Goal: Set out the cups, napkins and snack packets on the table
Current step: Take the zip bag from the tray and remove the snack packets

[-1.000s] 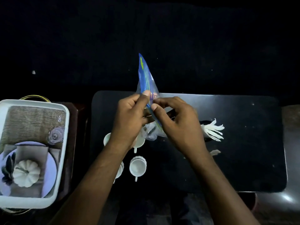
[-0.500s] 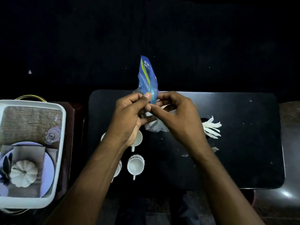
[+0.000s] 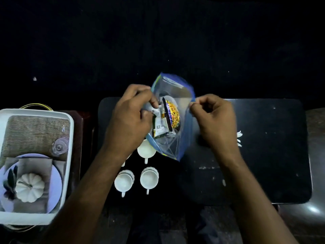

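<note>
Over the black table (image 3: 263, 173) I hold a clear zip bag (image 3: 182, 110) with blue edges, its mouth spread wide. My left hand (image 3: 130, 120) pinches the bag's left lip and my right hand (image 3: 214, 118) pinches the right lip. Inside lie snack packets (image 3: 167, 120), one yellow and dark, one green and white. Three white cups (image 3: 148, 178) stand on the table below the bag; my left wrist partly hides another. White napkin tips (image 3: 239, 138) show past my right hand.
A white tray (image 3: 70, 131) at the left holds a woven mat, an upturned glass (image 3: 59, 147), a plate with a grey napkin and a small white pumpkin (image 3: 29, 187). The table's right half is bare apart from pale specks. Beyond the table all is dark.
The bag was pinched edge-on between both hands; now my hands have drawn apart and the mouth is spread, showing the packets inside.
</note>
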